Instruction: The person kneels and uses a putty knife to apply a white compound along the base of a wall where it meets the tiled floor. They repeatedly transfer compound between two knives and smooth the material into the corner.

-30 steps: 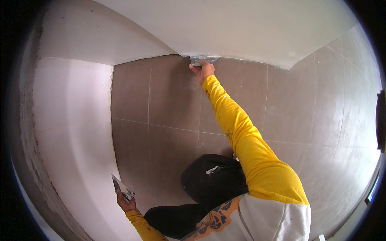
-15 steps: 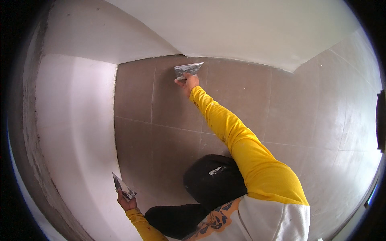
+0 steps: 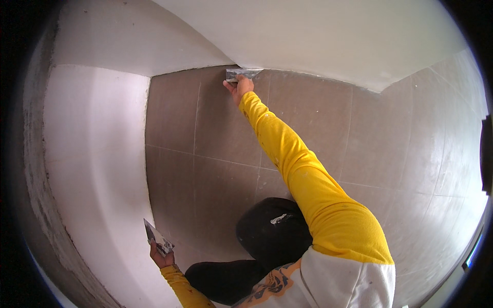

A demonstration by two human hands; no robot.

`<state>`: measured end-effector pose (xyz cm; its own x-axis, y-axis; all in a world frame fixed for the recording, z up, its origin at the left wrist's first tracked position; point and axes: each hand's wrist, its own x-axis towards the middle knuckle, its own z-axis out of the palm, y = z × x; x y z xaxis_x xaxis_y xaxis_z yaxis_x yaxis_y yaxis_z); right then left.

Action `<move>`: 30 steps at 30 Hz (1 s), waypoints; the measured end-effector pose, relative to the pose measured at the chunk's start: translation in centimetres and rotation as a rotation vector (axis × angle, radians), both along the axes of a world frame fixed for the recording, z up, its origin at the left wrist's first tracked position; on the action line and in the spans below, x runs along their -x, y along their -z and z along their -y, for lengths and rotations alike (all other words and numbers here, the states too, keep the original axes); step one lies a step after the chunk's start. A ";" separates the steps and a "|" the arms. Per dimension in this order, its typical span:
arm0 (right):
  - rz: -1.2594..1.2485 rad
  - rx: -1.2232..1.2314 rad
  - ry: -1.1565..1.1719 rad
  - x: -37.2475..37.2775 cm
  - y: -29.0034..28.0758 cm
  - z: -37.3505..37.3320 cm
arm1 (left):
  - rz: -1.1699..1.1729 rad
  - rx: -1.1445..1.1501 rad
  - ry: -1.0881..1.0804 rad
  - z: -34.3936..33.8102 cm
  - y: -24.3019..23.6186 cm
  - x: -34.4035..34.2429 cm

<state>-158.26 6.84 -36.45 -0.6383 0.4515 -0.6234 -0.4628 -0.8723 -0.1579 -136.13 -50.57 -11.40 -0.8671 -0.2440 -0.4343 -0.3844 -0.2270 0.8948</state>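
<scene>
My right hand [image 3: 240,87] reaches far forward and is closed on a wide putty knife [image 3: 240,74] smeared with pale filler. The blade's long edge lies at the foot of the far white wall [image 3: 328,36], beside the point where that wall meets the one on the left; whether it touches cannot be made out. At the lower left, close to the left wall, my left hand [image 3: 162,258] grips a second putty knife [image 3: 158,239]. Grey and white filler marks its blade, which points up and away from me.
Brown-grey floor tiles [image 3: 226,133] with thin pale joints stretch below. A low white wall [image 3: 97,154] runs along the left side. My bent knees in black trousers [image 3: 275,226] are near the bottom, one with a white smear. The far wall has an outer corner at right.
My right hand has pushed its putty knife forward, from above the tiles to the foot of the far wall. The left hand has stayed nearly still.
</scene>
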 end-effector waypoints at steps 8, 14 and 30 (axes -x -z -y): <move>0.055 -0.022 0.008 2.9 -3.1 -2.0 | 0.008 -0.035 0.007 -0.1 0.1 0.0; -0.057 -0.276 -0.079 1.5 -5.6 3.6 | 0.005 -0.012 0.022 -0.8 -0.2 0.3; 0.069 -0.027 -0.019 -1.1 -3.7 -2.3 | 0.002 -0.019 0.013 -2.9 -0.5 0.0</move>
